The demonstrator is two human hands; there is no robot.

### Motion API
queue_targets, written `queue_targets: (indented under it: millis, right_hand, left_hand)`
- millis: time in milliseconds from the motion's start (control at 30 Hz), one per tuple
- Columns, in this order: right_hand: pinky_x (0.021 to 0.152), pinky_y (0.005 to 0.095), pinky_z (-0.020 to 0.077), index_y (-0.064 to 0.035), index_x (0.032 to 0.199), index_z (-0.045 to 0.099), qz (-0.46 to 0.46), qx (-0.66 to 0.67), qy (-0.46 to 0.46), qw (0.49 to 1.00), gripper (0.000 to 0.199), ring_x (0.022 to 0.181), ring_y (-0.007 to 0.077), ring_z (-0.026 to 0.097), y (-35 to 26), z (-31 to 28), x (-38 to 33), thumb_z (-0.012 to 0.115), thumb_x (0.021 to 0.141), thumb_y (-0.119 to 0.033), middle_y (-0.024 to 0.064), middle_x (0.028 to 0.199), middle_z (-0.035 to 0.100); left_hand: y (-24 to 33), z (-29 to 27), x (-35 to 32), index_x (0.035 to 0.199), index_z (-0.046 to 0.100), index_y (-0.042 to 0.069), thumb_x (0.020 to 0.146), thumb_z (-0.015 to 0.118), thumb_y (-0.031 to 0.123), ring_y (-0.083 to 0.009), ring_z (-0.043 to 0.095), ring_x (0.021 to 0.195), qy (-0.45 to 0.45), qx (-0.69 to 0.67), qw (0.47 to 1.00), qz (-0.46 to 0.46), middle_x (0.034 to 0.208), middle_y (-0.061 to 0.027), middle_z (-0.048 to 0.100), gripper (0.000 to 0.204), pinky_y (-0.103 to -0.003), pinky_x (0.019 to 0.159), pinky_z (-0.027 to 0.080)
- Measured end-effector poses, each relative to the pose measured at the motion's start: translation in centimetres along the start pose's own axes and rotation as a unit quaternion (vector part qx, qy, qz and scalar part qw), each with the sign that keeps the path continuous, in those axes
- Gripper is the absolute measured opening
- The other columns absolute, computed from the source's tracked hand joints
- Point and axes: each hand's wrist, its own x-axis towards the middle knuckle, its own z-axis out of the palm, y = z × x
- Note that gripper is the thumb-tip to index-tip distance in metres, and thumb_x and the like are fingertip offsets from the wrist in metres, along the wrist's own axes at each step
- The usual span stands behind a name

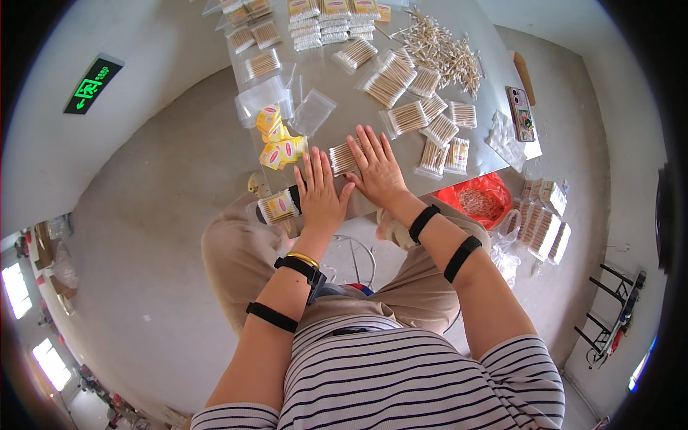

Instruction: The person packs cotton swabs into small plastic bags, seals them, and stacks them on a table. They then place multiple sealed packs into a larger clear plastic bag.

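Note:
A packet of cotton swabs [342,159] lies on the grey table between my hands. My left hand [322,195] is flat, fingers stretched out and pointing away from me, at the packet's left end. The fingers of my right hand [378,172] are straight too and overlap the packet's right end; whether they press on it I cannot tell. Left of my left hand, a labelled swab packet [278,206] rests on a dark object at the table's near edge. Just beyond it are yellow printed cards [281,147] in a loose pile and clear plastic bags [313,112].
Filled swab packets [407,118] spread over the table's right half, with a heap of loose swabs [438,51] behind. Stacked packs [334,21] stand at the far edge. A phone [521,113] lies at the right edge. Below it are a red bag [479,201] and bundled packs [539,222].

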Motion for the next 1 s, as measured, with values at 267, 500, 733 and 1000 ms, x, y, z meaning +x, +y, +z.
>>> queue_targets:
  millis: [267,500,733,1000]
  right_hand:
    - [0.125,0.0555,0.0113,-0.0022,0.159,0.022,0.015,-0.006,0.015,1.0,0.086,0.155,0.0393,0.012,-1.4,1.2,0.0,0.056,0.097,-0.051,0.0228,0.166,0.016]
    - [0.125,0.0553,0.0108,-0.0025,0.159,0.022,0.023,0.003,0.008,1.0,0.086,0.155,0.039,0.011,-1.6,1.0,0.0,0.056,0.097,-0.051,0.0218,0.167,0.015]
    - [0.126,0.0536,0.008,-0.0049,0.16,0.021,0.029,-0.037,-0.014,0.999,0.088,0.156,0.0354,0.008,-1.6,0.5,0.0,0.047,0.098,-0.061,0.0203,0.168,0.013]
    - [0.126,0.0532,0.0087,-0.0061,0.16,0.02,0.03,-0.033,-0.006,0.999,0.088,0.156,0.0349,0.009,-1.6,0.5,0.0,0.047,0.098,-0.062,0.0189,0.168,0.014]
  left_hand:
    - [0.1,0.3,-0.1,0.158,0.016,-0.007,0.104,0.029,0.061,-0.0363,0.009,0.156,-0.003,0.004,1.0,0.0,0.166,-0.0238,0.015,0.088,-0.058,0.123,0.003]
    - [-0.1,0.2,-0.1,0.158,0.016,-0.007,0.104,0.03,0.059,-0.0363,0.01,0.156,-0.001,0.008,1.0,0.008,0.166,-0.0242,0.016,0.086,-0.059,0.123,0.002]
    - [-1.3,-1.6,-1.4,0.156,0.026,-0.005,0.101,0.051,0.042,-0.038,0.019,0.154,0.002,-0.104,0.994,0.041,0.164,-0.0225,0.024,0.076,-0.056,0.123,0.011]
    - [-1.1,-2.3,-3.1,0.151,0.037,0.002,0.097,0.061,0.03,-0.0419,0.029,0.149,-0.007,-0.118,0.992,0.052,0.158,-0.0207,0.033,0.066,-0.057,0.12,0.025]
